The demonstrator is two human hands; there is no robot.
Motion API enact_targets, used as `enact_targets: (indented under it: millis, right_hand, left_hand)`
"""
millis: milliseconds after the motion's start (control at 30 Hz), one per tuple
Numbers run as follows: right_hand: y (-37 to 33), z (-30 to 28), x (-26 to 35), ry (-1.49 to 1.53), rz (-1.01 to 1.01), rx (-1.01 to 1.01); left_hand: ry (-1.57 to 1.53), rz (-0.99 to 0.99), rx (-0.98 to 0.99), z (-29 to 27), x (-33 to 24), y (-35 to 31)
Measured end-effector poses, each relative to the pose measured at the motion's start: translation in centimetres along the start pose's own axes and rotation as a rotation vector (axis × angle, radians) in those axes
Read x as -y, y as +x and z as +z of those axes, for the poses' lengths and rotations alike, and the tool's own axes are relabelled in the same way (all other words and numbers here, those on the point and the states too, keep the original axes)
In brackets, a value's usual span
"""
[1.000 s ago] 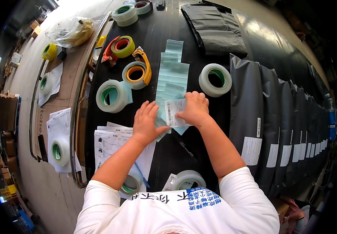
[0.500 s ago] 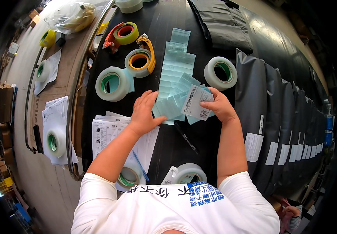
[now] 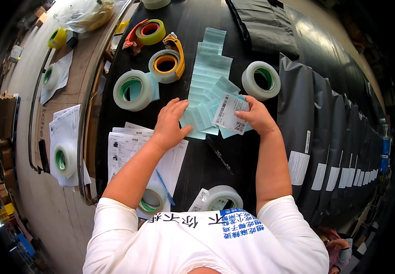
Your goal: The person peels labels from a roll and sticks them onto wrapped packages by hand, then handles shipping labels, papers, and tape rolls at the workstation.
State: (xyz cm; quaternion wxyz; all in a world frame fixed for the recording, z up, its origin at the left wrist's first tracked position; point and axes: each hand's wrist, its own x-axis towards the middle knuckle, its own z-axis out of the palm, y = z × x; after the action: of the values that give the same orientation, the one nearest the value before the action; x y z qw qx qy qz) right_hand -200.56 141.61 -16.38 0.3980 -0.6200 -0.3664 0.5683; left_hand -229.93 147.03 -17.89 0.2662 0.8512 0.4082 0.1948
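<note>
My right hand (image 3: 257,118) pinches a white barcode label (image 3: 227,112) between thumb and fingers, with pale blue backing sheets beneath it. A long strip of pale blue label backing (image 3: 210,68) stretches away across the black table, and loose pieces of it overlap near the label. My left hand (image 3: 171,124) lies flat at the left edge of these pieces, thumb and fingers apart. Below them is a black pen (image 3: 219,156). To the right of the strip stands a clear tape roll (image 3: 248,81).
On the left are another tape roll (image 3: 121,103), an orange tape dispenser (image 3: 179,61) and a red one (image 3: 133,37). Printed sheets (image 3: 129,160) with a blue pen (image 3: 164,187) lie nearer me. Black bags (image 3: 294,118) with white labels line the right; folded ones (image 3: 266,27) lie farther off.
The whole view has shifted slightly, so the table's things appear a little higher. Both hands keep nearly the same place, the right still holding the label.
</note>
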Motion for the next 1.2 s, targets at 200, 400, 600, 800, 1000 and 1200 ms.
enact_targets:
  millis: [200, 400, 600, 800, 1000, 1200]
  right_hand:
    - [0.1, 0.0, -0.1, -0.017, -0.009, -0.01]
    - [-0.1, 0.1, 0.1, -0.028, 0.004, -0.004]
    - [-0.8, -0.1, 0.6, -0.182, 0.028, 0.141]
    - [-0.6, -0.4, -0.2, -0.218, -0.066, 0.15]
    - [-0.5, -0.1, 0.0, -0.194, -0.01, 0.171]
    - [-0.4, 0.2, 0.1, -0.188, 0.011, 0.164]
  left_hand:
    - [0.01, -0.015, 0.006, -0.1, -0.1, 0.2]
    - [0.026, -0.015, 0.0, -0.3, -0.5, 0.0]
    - [-0.072, 0.002, -0.11, -0.9, -1.4, 0.3]
    - [-0.313, -0.259, 0.05, -0.8, -1.1, 5.5]
    - [-0.221, -0.19, 0.099, -0.1, -2.6, 10.2]
    - [0.054, 0.049, 0.127, 2.0, -3.5, 13.1]
